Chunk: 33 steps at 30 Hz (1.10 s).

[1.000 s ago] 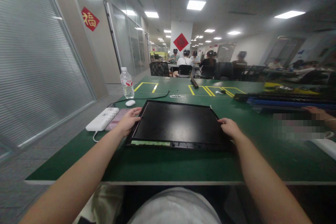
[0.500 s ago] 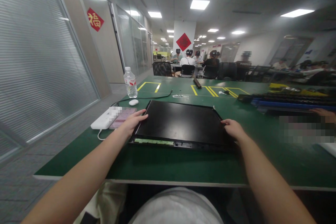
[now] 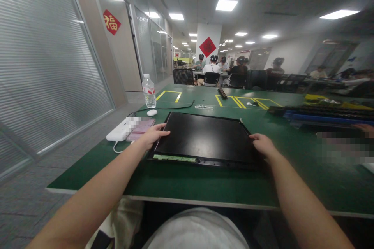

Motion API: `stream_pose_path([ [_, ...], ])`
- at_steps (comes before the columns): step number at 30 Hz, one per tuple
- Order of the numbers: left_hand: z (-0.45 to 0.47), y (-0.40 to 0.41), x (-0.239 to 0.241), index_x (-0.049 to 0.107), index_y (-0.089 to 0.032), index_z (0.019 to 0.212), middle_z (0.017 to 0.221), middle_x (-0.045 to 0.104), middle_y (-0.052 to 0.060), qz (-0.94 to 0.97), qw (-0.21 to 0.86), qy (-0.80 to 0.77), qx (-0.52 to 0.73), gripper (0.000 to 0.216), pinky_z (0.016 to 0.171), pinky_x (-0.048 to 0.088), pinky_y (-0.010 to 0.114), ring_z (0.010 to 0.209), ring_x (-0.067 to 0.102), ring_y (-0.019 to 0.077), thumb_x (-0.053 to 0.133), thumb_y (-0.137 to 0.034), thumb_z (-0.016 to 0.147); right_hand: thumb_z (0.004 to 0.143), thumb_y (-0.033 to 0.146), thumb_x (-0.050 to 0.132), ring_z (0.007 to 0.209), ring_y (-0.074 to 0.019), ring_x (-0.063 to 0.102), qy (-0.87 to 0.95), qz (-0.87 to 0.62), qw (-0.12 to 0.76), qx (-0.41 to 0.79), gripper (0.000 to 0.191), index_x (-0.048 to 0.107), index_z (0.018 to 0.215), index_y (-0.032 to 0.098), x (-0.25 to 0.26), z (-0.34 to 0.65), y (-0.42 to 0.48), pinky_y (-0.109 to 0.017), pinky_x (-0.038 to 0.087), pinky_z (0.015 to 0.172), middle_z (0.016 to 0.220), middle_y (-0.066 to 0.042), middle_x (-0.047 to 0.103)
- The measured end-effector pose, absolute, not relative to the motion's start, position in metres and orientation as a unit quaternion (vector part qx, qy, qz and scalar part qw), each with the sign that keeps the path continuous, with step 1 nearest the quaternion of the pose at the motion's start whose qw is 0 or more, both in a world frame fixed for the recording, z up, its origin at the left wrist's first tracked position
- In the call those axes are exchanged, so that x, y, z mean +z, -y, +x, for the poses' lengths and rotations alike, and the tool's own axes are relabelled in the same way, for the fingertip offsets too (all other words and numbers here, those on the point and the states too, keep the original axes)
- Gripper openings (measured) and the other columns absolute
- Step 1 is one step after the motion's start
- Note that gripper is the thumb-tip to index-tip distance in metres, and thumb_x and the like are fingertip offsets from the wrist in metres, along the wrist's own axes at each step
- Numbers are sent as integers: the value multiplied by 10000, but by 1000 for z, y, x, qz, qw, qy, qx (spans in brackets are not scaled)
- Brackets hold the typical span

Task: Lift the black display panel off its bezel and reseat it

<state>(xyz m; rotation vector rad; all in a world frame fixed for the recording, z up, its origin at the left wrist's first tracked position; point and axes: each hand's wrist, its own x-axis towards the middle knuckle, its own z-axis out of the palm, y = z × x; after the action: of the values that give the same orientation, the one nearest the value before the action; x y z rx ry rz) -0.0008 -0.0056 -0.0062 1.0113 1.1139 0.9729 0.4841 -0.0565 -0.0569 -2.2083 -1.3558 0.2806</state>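
A flat black display panel (image 3: 207, 134) lies face up on the green table (image 3: 204, 184), in front of me. Along its near edge runs a green strip (image 3: 174, 158), which looks like a circuit board. My left hand (image 3: 153, 135) grips the panel's left edge, with fingertips on the frame and the screen's border. My right hand (image 3: 262, 144) is closed on the right edge, thumb and index finger at the rim; the other fingers are partly hidden below it.
Left of the panel are a white power bank (image 3: 121, 128), a phone (image 3: 140, 128), a white earbud case (image 3: 152, 113) and a water bottle (image 3: 149, 91). A black cable (image 3: 181, 106) runs behind. Dark and blue parts (image 3: 306, 116) are piled at right, near another person's hand (image 3: 365, 127).
The whole view has shifted slightly, so things appear a little further right. Both hands keep their hold on the panel's edges.
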Motion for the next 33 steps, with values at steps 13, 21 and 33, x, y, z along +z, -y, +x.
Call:
stream_pose_path([
  [13, 2, 2, -11, 732, -149, 1071, 1060, 783, 112, 459, 620, -411, 486, 532, 777, 605, 326, 888, 755, 250, 882, -90, 564, 718, 60, 559, 1013, -251, 698, 496, -818, 268, 113, 434, 770, 1074, 187, -55, 484, 58, -301, 517, 869, 1082, -89, 758],
  [21, 4, 7, -7, 710, -163, 1108, 1111, 768, 124, 454, 618, -420, 485, 560, 840, 598, 372, 967, 744, 277, 884, -104, 579, 747, 128, 603, 933, -238, 709, 507, -811, 271, 110, 362, 770, 1065, 175, -58, 487, 56, -304, 521, 835, 1051, -97, 764],
  [33, 6, 8, -8, 714, -155, 1101, 1099, 773, 115, 492, 593, -409, 489, 611, 875, 576, 392, 1008, 729, 300, 923, -211, 530, 748, 148, 623, 927, -237, 711, 503, -810, 278, 120, 302, 775, 1005, 187, -53, 484, 58, -306, 526, 830, 1030, -97, 767],
])
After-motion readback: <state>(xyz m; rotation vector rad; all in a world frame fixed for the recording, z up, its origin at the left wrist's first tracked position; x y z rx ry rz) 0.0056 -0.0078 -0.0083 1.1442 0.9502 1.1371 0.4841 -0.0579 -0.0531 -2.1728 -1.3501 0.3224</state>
